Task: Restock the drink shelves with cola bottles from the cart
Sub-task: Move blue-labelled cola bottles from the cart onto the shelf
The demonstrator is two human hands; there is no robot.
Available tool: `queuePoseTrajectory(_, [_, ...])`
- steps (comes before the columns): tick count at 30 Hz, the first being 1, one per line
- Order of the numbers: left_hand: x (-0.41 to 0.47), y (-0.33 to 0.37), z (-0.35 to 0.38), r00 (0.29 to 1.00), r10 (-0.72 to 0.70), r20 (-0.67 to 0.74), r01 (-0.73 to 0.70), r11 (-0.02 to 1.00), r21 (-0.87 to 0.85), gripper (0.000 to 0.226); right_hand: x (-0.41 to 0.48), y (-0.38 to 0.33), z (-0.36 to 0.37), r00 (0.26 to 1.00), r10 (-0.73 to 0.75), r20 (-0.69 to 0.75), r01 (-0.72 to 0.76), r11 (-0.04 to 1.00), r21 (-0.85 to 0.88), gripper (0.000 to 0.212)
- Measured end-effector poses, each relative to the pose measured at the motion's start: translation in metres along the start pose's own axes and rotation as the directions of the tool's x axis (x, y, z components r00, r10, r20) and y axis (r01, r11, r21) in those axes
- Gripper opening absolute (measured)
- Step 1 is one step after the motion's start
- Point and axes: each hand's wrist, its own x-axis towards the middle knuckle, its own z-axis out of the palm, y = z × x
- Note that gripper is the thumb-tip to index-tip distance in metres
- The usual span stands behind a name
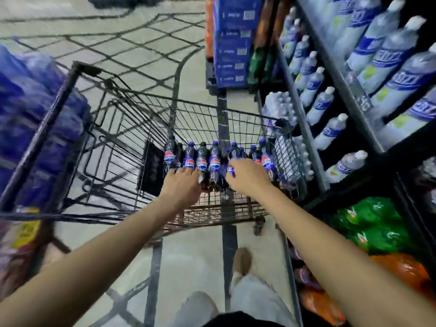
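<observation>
Down in the right-hand part of the cart (193,119), cola bottles (203,161) stand upright in a tight row, dark with blue caps. The left hand (181,187) lies across the bottles on the row's left side, fingers spread over them. Motion blur hides whether it actually grips one, so I cannot tell. The right hand (247,175) curls its fingers round a bottle further right. Just beside the cart on the right, shelves (306,131) hold pale bottles (330,131) with blue labels. Blue packs (35,114) sit at far left.
</observation>
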Motion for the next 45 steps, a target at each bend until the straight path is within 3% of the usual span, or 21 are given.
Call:
queuePoseTrajectory(8, [0.046,-0.033,0.014,0.961,-0.236,0.142,0.238,0.971,0.004,0.039,0.088,0.004,0.003,0.965,-0.189,0.181,0.197,0.98,-0.022,0.011])
queuePoseTrajectory(17, [0.09,-0.067,0.046,0.941,-0.257,0.218,0.271,0.962,-0.037,0.038,0.152,-0.002,0.042,0.913,-0.205,0.352,0.219,0.976,0.001,0.022])
queuePoseTrajectory(23, [0.139,-0.105,0.08,0.93,-0.196,0.31,0.22,0.975,-0.043,0.04,0.196,-0.008,0.083,0.916,-0.126,0.381,0.133,0.991,0.01,0.011])
queuePoseTrajectory(30, [0.191,-0.148,0.122,0.924,-0.088,0.372,0.108,0.994,-0.034,0.038,0.247,-0.021,0.136,0.871,-0.02,0.492,0.031,0.999,-0.015,0.021])
queuePoseTrajectory(37, [0.229,-0.172,0.171,0.928,-0.139,0.345,0.17,0.983,-0.061,0.071,0.288,-0.02,0.187,0.853,0.146,0.501,-0.149,0.988,-0.034,0.021])
queuePoseTrajectory(41, [0.245,-0.174,0.194,0.919,-0.208,0.334,0.271,0.95,-0.154,0.078,0.313,-0.011,0.214,0.865,0.258,0.431,-0.263,0.964,-0.05,0.038])
queuePoseTrajectory(45, [0.26,-0.173,0.205,0.884,-0.333,0.327,0.433,0.847,-0.31,0.081,0.338,-0.001,0.238,0.849,0.406,0.337,-0.431,0.902,-0.001,0.055])
